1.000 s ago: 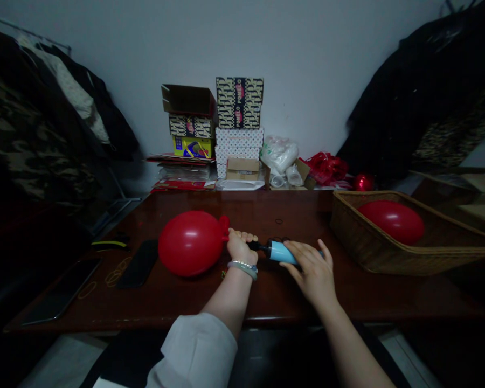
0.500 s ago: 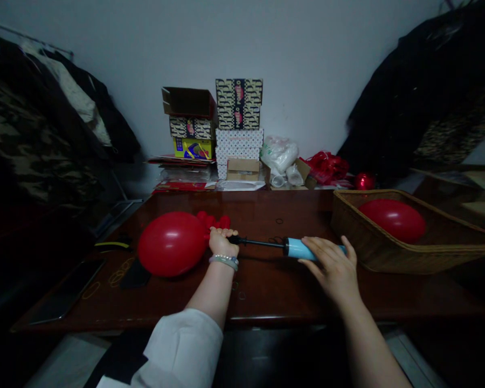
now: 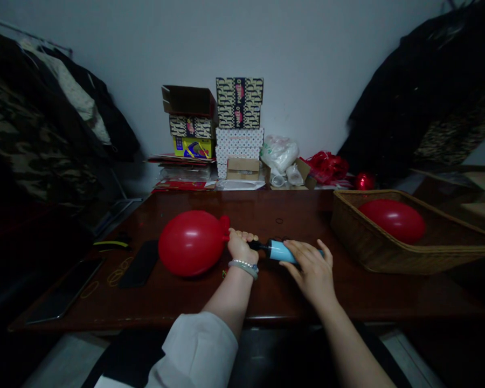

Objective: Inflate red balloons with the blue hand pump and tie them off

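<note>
A red balloon (image 3: 191, 243) lies inflated on the dark wooden table (image 3: 262, 293), its neck pointing right. My left hand (image 3: 240, 247), with a bead bracelet at the wrist, is closed around the balloon's neck and the pump's nozzle. To the right, my right hand (image 3: 312, 269) is wrapped over the light blue hand pump (image 3: 278, 250), whose black rod is pushed almost fully in. The two hands are close together.
A wicker basket (image 3: 355, 242) at the right holds another red balloon (image 3: 394, 220). A phone (image 3: 64, 291), a black case (image 3: 138, 264) and rubber bands lie at the left. Stacked boxes (image 3: 238, 126), bags and red ribbon stand along the back wall. Dark clothes hang at both sides.
Half a second ago the pump was drawn out and my hands were far apart; now my right hand has pushed the barrel left and the rod is in. The balloon and left hand shifted right.
</note>
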Tool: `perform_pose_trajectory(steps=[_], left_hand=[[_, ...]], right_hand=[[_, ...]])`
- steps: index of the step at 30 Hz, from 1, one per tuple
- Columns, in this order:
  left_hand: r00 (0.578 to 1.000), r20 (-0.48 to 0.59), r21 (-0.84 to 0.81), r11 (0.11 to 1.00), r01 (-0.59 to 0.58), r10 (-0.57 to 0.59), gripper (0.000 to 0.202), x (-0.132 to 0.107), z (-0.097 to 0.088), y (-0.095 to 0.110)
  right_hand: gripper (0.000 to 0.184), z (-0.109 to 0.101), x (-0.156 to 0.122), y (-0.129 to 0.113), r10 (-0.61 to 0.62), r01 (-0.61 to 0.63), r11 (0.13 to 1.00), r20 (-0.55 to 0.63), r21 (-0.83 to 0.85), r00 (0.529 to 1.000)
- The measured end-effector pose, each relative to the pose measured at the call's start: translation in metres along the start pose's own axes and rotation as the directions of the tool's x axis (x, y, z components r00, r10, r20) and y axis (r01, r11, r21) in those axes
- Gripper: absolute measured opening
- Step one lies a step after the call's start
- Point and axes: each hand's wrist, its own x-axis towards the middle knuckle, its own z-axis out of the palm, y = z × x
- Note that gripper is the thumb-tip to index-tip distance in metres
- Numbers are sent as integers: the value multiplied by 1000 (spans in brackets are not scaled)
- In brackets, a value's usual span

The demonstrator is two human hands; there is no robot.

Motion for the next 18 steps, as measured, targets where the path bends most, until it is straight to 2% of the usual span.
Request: perform_pose_trajectory(steps=[3,7,12,18], left_hand=[[999,-38,-26,1000,-9,8,43,-2,7,5],[999,-46,-41,999,-14,12,43,4,13,24],[997,-64,-54,997,-47,43,44,12,9,47],[993,-103,-63,996,-70,63,43,13,4,57]], right_hand=[[41,-2,1,5,-16,16,1000,-7,-2,1000],[40,-10,-1,22,-23,21,999,-36,-37,999],[40,-20,-7,40,-29,25,997,-59,-72,998],[41,-20,-7,38,-39,33,996,-73,-77,997]])
